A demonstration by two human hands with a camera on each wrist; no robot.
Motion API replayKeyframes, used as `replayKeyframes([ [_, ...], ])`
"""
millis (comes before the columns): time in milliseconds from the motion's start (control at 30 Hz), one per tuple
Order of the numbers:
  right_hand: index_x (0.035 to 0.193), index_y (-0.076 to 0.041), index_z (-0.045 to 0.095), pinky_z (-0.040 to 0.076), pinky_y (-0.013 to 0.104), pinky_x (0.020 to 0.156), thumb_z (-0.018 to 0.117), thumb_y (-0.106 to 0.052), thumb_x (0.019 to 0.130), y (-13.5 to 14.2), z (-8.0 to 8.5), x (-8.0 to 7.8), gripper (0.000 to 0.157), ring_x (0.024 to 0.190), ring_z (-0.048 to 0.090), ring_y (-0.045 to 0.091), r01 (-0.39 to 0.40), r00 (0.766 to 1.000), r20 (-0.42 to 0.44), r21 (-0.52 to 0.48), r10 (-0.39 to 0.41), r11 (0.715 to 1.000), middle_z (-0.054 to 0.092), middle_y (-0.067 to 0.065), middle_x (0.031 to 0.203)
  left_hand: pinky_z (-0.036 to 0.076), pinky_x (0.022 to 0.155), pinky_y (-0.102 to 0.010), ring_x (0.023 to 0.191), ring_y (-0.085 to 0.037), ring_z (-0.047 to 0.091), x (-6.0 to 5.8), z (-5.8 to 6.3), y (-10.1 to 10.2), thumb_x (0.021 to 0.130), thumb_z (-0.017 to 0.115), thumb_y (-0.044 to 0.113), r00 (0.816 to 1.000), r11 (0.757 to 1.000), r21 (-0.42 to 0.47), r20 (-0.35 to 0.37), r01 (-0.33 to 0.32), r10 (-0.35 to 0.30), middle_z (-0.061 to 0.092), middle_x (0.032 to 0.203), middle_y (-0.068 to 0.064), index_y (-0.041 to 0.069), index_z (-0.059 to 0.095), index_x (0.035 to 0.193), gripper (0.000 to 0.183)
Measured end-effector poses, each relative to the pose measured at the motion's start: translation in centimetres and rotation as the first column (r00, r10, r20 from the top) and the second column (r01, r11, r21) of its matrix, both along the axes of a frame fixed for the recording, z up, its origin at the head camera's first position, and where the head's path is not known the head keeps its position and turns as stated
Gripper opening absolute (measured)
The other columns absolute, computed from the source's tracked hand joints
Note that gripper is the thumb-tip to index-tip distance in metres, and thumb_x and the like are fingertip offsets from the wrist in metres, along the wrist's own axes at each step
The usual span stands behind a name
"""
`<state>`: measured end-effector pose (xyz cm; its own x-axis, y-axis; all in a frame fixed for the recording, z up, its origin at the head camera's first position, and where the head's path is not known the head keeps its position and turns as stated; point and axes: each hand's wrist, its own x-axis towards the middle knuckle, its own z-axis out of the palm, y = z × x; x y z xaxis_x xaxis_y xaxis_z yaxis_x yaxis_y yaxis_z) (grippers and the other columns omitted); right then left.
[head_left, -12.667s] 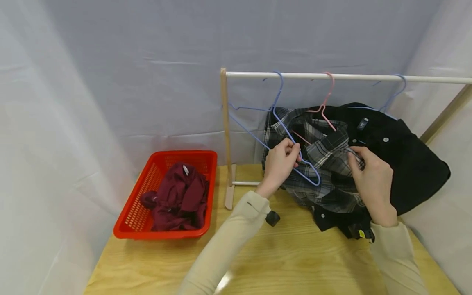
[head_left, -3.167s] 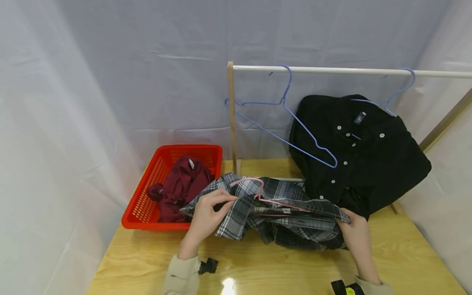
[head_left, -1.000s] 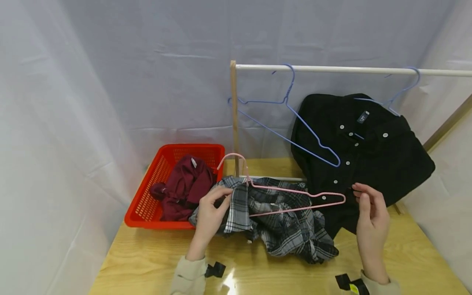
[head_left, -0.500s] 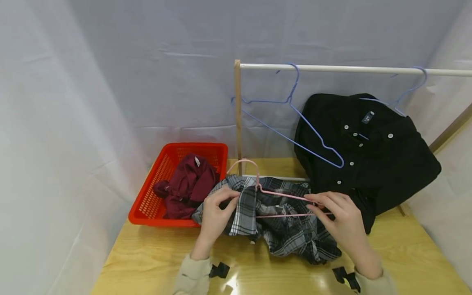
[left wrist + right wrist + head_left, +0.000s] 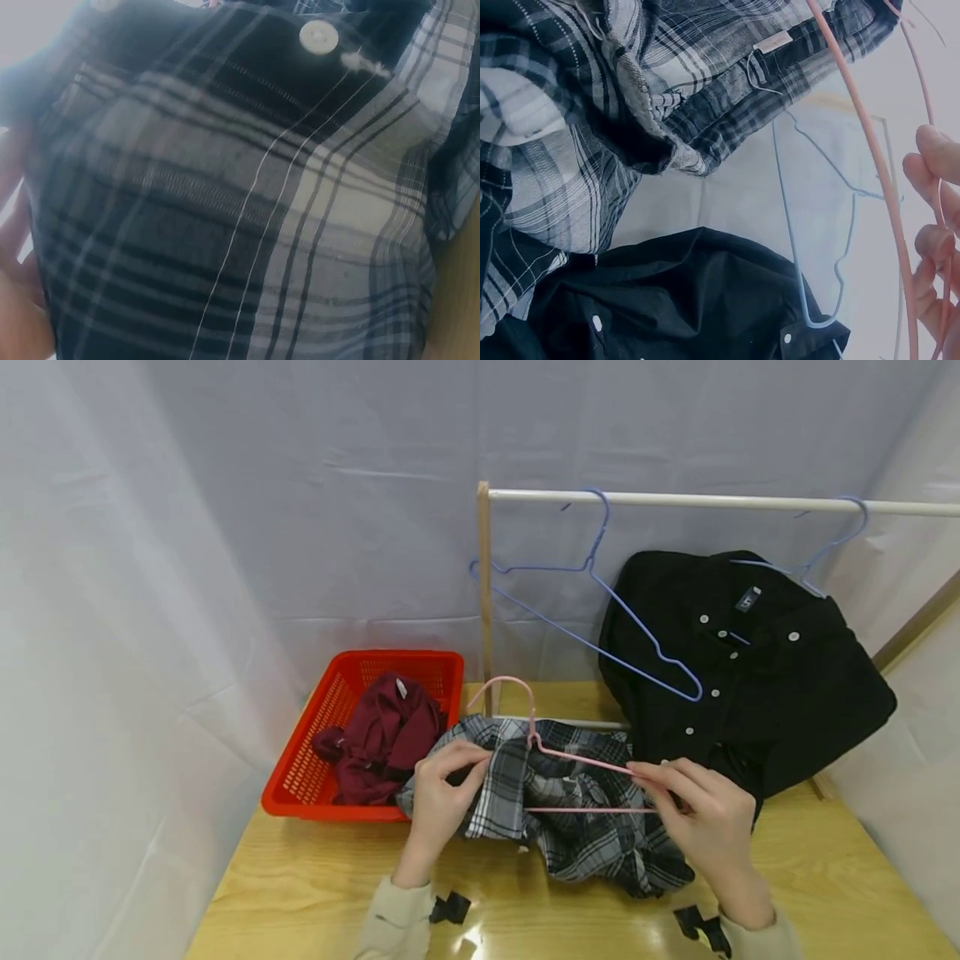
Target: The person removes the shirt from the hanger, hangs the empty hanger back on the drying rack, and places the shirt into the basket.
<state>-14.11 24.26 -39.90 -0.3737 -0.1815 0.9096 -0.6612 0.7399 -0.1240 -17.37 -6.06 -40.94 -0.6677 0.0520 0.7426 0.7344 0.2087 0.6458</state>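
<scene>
A grey-and-black plaid shirt [image 5: 585, 852] hangs bunched low over the table, part of it overlapping the basket's right edge. My left hand [image 5: 442, 793] pinches the shirt near its collar, thumb against fingers. In the left wrist view the checked cloth [image 5: 225, 187] with white buttons fills most of the picture. My right hand [image 5: 701, 810] holds the right side of a pink hanger [image 5: 577, 757] between thumb and fingers. The hanger's hook points up and left, and its left part is hidden in the shirt. The right wrist view shows my right fingers [image 5: 934, 232] curled round the thin hanger wire.
A red basket [image 5: 273, 789] with a maroon garment [image 5: 386, 735] stands at the left. On the rack's white rail [image 5: 712, 500] hang a bare blue hanger [image 5: 536, 567] and, farther right, a black buttoned shirt [image 5: 757, 677] on another blue hanger [image 5: 847, 535].
The plaid shirt and pink hanger came off the rail into my hands. The hanger's right side came out of the shirt. My right hand, apart from it a second ago, now grips it.
</scene>
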Motion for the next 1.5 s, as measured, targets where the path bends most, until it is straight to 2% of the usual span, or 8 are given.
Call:
replayKeyframes([
  [100, 0.088, -0.007, 0.082, 0.024, 0.016, 0.047, 0.066, -0.038, 0.099, 0.0, 0.3, 0.2, 0.037, 0.046, 0.034, 0.003, 0.009, 1.000, -0.025, -0.037, -0.010, 0.999, 0.070, 0.003, 0.069, 0.055, 0.076, -0.021, 0.075, -0.026, 0.070, -0.9, -1.2, -0.2, 0.083, 0.075, -0.012, 1.000, 1.000, -0.003, 0.015, 0.008, -0.008, 0.073, 0.081, -0.016, -0.001, 0.079, 0.088, 0.012],
  [200, 0.085, -0.003, 0.082, 0.021, 0.015, 0.048, 0.066, -0.038, 0.099, 0.2, 0.7, 0.4, 0.040, 0.046, 0.032, 0.004, 0.028, 0.999, -0.043, -0.069, -0.031, 0.997, 0.070, 0.006, 0.069, 0.055, 0.074, -0.022, 0.074, -0.022, 0.070, -1.3, -1.8, -0.6, 0.085, 0.075, -0.008, 1.000, 1.000, -0.017, 0.012, 0.003, -0.003, 0.074, 0.082, -0.014, 0.002, 0.080, 0.089, 0.013],
  [433, 0.083, 0.000, 0.081, 0.020, 0.016, 0.056, 0.066, -0.041, 0.099, 1.9, 1.6, 1.1, 0.047, 0.048, 0.032, 0.008, 0.093, 0.994, -0.049, -0.145, -0.101, 0.985, 0.067, 0.011, 0.065, 0.058, 0.074, -0.026, 0.077, -0.018, 0.073, -1.3, -2.2, -1.5, 0.088, 0.075, -0.002, 0.998, 0.999, -0.046, 0.056, -0.025, 0.028, 0.077, 0.087, -0.008, 0.006, 0.081, 0.093, 0.012],
  [633, 0.086, 0.002, 0.080, 0.023, 0.015, 0.062, 0.070, -0.040, 0.096, 4.5, 0.9, 1.8, 0.045, 0.055, 0.036, 0.003, 0.143, 0.989, -0.001, -0.220, -0.147, 0.965, 0.065, 0.013, 0.066, 0.058, 0.076, -0.024, 0.080, -0.021, 0.075, -1.2, -2.5, -1.8, 0.085, 0.076, -0.005, 0.992, 0.993, -0.057, 0.066, -0.106, 0.110, 0.078, 0.088, -0.008, 0.003, 0.081, 0.092, 0.012],
  [933, 0.091, 0.002, 0.081, 0.028, 0.009, 0.064, 0.076, -0.030, 0.093, 7.1, 0.6, 2.7, 0.032, 0.061, 0.039, 0.002, 0.150, 0.988, 0.010, -0.251, -0.152, 0.956, 0.069, 0.010, 0.072, 0.054, 0.081, -0.016, 0.084, -0.024, 0.075, -1.2, -3.0, -2.0, 0.085, 0.076, -0.007, 0.988, 0.992, -0.031, 0.091, -0.122, 0.124, 0.078, 0.091, -0.008, 0.004, 0.080, 0.094, 0.015],
  [1133, 0.093, 0.002, 0.080, 0.027, 0.010, 0.067, 0.068, -0.043, 0.097, 8.8, 0.3, 3.7, 0.047, 0.065, 0.037, -0.001, 0.246, 0.969, 0.059, -0.194, -0.239, 0.950, 0.066, 0.011, 0.071, 0.053, 0.082, -0.015, 0.087, -0.015, 0.074, -0.9, -3.6, -1.8, 0.084, 0.076, -0.009, 0.985, 0.989, -0.024, 0.092, -0.144, 0.146, 0.078, 0.091, -0.009, 0.003, 0.080, 0.095, 0.017],
  [1233, 0.092, 0.002, 0.080, 0.027, 0.010, 0.067, 0.066, -0.046, 0.097, 9.1, 0.1, 3.8, 0.051, 0.064, 0.037, 0.000, 0.261, 0.965, 0.039, -0.192, -0.259, 0.946, 0.064, 0.011, 0.069, 0.053, 0.082, -0.014, 0.087, -0.011, 0.073, -0.9, -3.8, -1.8, 0.082, 0.076, -0.011, 0.985, 0.989, -0.019, 0.083, -0.150, 0.151, 0.078, 0.090, -0.009, 0.003, 0.080, 0.094, 0.019],
  [1500, 0.097, 0.006, 0.079, 0.031, 0.007, 0.071, 0.065, -0.043, 0.098, 9.9, 0.3, 4.4, 0.051, 0.068, 0.039, -0.005, 0.281, 0.960, 0.065, -0.198, -0.273, 0.939, 0.066, 0.011, 0.072, 0.054, 0.080, -0.015, 0.086, -0.017, 0.074, -1.1, -3.8, -1.8, 0.082, 0.076, -0.011, 0.984, 0.990, -0.009, 0.105, -0.141, 0.141, 0.078, 0.091, -0.005, 0.007, 0.081, 0.095, 0.022],
])
